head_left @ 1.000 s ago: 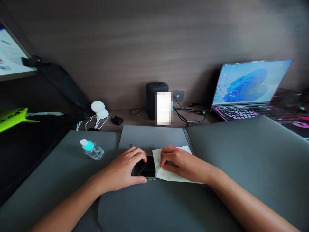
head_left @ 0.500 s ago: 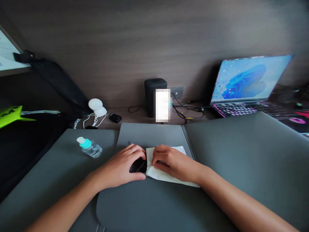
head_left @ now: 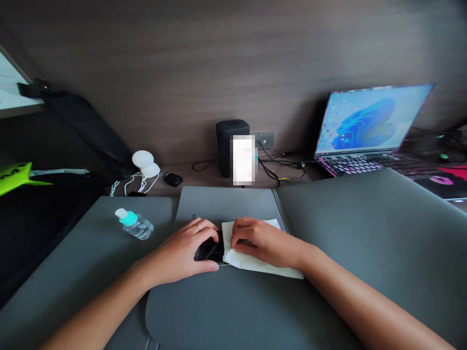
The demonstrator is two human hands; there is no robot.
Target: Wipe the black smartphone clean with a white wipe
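Observation:
A black, glossy flat object, phone-like (head_left: 208,249), lies on the grey mat (head_left: 219,306) at the centre. My left hand (head_left: 188,250) grips it by its left end, thumb on the near edge and fingers on the far edge. A white cloth or tissue (head_left: 251,262) covers the object's right part. Pressed onto this cloth is my right hand (head_left: 260,243), its fingers bent and drawn together on it. Left of my left hand, a clear bottle with a turquoise collar and white cap (head_left: 136,224) lies tilted on the grey surface.
At the back stand a black speaker-like cylinder (head_left: 223,148) and a blurred white item (head_left: 243,160), with black cables (head_left: 272,170) beside them. An open laptop (head_left: 372,121) is at the back right. A white rounded device (head_left: 145,163) and a small black item (head_left: 172,179) sit back left.
My right hand and the white cloth have shifted slightly right relative to the black object, baring a little more of it. The left hand keeps its hold.

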